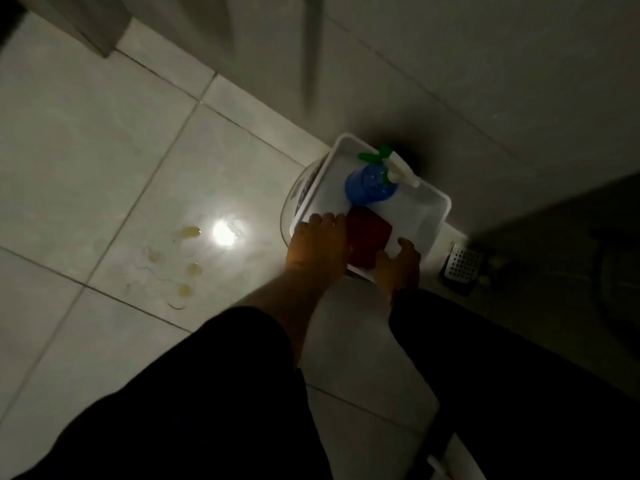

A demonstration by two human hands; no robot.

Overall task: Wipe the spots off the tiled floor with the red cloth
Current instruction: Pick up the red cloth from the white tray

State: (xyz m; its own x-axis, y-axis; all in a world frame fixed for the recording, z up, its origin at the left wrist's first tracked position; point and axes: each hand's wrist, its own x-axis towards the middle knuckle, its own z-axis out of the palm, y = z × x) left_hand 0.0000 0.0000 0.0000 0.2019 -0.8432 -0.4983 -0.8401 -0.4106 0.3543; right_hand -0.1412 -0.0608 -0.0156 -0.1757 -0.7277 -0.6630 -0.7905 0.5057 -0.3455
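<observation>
A folded red cloth (367,239) lies in the near end of a white tray (429,209), next to a blue spray bottle (369,183) with a green and white trigger head. My left hand (317,245) grips the tray's near left rim, its fingers touching the cloth's edge. My right hand (398,265) holds the near right rim, just below the cloth. Several yellowish spots (187,263) with thin ring marks sit on the pale tiled floor (86,150), left of the tray. Dark sleeves cover both my arms.
The tray seems to rest over a clear round container (294,202). A metal floor drain (460,266) lies to the right by the wall (485,81). A bright light reflection (225,233) shines on the tile beside the spots. The scene is dim.
</observation>
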